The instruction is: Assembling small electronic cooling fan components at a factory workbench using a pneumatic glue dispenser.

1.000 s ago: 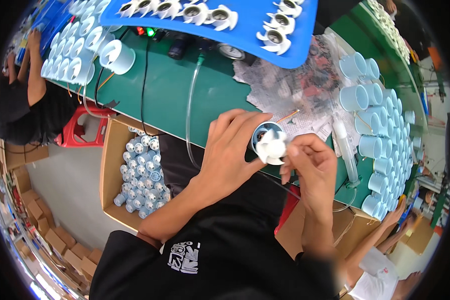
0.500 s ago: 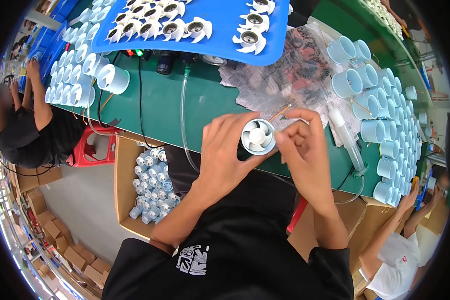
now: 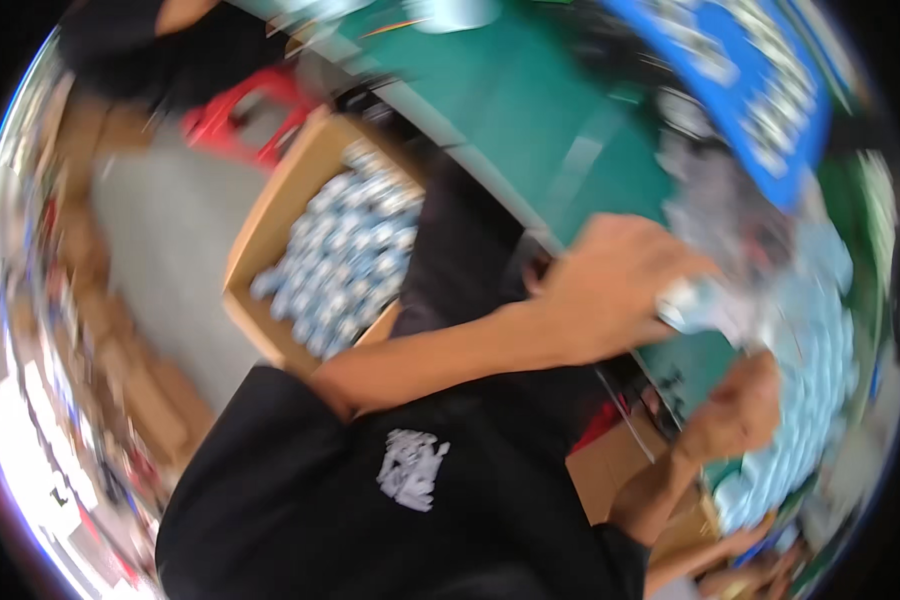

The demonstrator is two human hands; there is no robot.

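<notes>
My left hand is closed around a small light-blue fan cup, which sticks out past its fingertips over the right part of the table. Motion blur hides the fan blades inside it. My right hand is lower and to the right, apart from the cup, with its fingers curled in. Whatever those fingers hold, if anything, is too smeared to make out. Beyond my right hand stand rows of light-blue cups.
A blue tray of white fan wheels lies at the upper right of the green table. On the left, a cardboard box holds many small blue-and-white fan cups. A red stool is behind it, beside a person in black.
The view has swung, so the table and tray now sit farther right and the box nearer the middle. My right hand has come away from the fan cup, which stays in my left.
</notes>
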